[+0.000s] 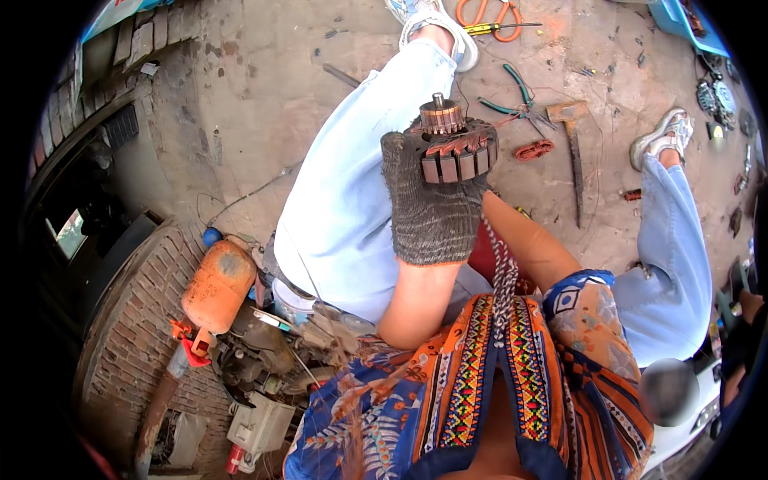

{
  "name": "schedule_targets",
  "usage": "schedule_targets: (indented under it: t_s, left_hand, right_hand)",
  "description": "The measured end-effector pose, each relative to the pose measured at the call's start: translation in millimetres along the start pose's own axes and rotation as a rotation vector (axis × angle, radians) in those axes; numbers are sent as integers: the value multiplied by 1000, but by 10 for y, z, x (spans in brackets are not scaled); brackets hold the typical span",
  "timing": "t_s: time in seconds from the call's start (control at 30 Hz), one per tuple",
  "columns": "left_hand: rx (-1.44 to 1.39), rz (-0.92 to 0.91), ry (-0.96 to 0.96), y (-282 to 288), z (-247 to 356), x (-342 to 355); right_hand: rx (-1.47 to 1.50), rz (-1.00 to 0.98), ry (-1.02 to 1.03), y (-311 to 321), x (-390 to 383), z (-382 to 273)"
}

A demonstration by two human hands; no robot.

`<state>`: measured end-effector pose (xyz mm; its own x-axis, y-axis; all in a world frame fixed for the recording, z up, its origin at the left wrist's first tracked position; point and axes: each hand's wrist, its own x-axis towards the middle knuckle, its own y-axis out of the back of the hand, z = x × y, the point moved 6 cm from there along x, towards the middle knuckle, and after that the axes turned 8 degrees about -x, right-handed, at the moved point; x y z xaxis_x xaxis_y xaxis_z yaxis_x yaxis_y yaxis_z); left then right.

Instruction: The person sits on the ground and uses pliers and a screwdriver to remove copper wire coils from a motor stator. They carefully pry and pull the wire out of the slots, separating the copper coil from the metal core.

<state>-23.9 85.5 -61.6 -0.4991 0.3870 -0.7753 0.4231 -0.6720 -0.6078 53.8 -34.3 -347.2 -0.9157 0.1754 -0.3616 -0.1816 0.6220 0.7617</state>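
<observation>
My left hand (436, 220), in a dark grey knitted glove, is closed around a motor armature (458, 164) held up over my lap. The armature has a short steel shaft on top, a copper commutator (442, 118) below it and copper windings set between dark metal segments. A thin copper wire runs off its right side. My right forearm (532, 240) reaches in behind the left glove; the right hand's fingers are hidden there. Just beyond the armature, green-handled pliers (522, 98) lie on the ground beside a bundle of reddish copper wire (534, 150).
A hammer (570, 120) lies right of the pliers. Orange-handled scissors (509, 22) and a yellow screwdriver (480, 30) are by my left shoe. An orange tank (220, 280) and machine parts stand at left. A blue container (680, 28) sits far right.
</observation>
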Motion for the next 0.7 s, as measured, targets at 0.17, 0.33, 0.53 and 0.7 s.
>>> schedule_targets:
  t_s: [0.17, 0.33, 0.53, 0.7]
  left_hand:
    - [88, -248, 41, -1, 65, 73]
    - [241, -300, -65, -39, 76, 90]
    - [238, -349, -94, -163, 47, -80]
    - [264, -509, -74, -184, -2, -273]
  right_hand:
    - [331, 343, -299, 683, -309, 525]
    - [885, 386, -562, 1856, -843, 487]
    - [1022, 345, -414, 3049, -1526, 90]
    - [756, 292, -345, 3670, -2019, -131]
